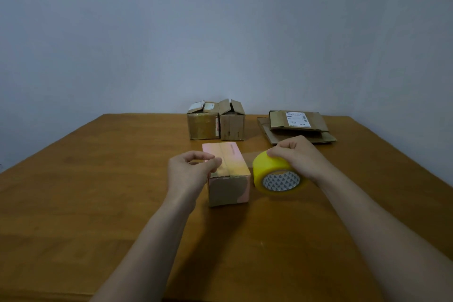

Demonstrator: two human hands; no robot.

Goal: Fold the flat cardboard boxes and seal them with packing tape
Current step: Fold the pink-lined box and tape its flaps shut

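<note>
A small folded cardboard box (230, 174) with a pinkish top stands in the middle of the wooden table (98, 179). My left hand (191, 171) is at the box's near left top edge, fingers curled as if pinching a clear tape end against it. My right hand (297, 154) grips a yellow packing tape roll (274, 174) from above, just right of the box. A clear strip of tape stretches from the roll toward the box.
Two folded boxes (203, 121) (232, 120) stand side by side at the table's far edge. A stack of flat cardboard boxes (297, 127), the top one with a white label, lies at the far right. A plain wall rises behind.
</note>
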